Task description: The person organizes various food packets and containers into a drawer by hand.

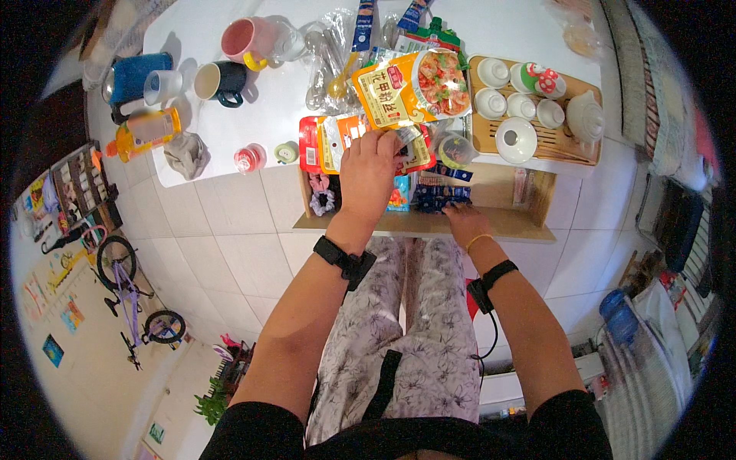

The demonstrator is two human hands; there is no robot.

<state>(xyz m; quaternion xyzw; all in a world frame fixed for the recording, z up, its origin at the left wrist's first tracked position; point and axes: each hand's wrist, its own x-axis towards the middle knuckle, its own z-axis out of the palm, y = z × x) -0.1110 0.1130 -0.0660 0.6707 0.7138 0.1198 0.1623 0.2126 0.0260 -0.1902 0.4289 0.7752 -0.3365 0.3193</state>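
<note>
My left hand (368,172) is over the table's front edge, fingers bent on a pile of red and orange food pouches (336,141). A small silvery piece of packaging (409,136) shows at its fingertips; whether it is gripped is unclear. Just beyond lies a large orange food pouch (411,89) with a noodle dish pictured on it. My right hand (468,223) reaches into the open wooden drawer (506,215), fingertips at dark blue sachets (440,195); its grip is hidden. A light blue packet (398,194) and scrunchies (322,198) lie farther left in the drawer.
On the white table (218,129), a wooden tea tray (566,152) with white cups stands right. Bagged plastic spoons (328,63) lie behind the pouches. Left are a pink mug (244,39), a dark mug (219,81) and an orange bottle (146,133). A clear container (457,150) sits near the edge.
</note>
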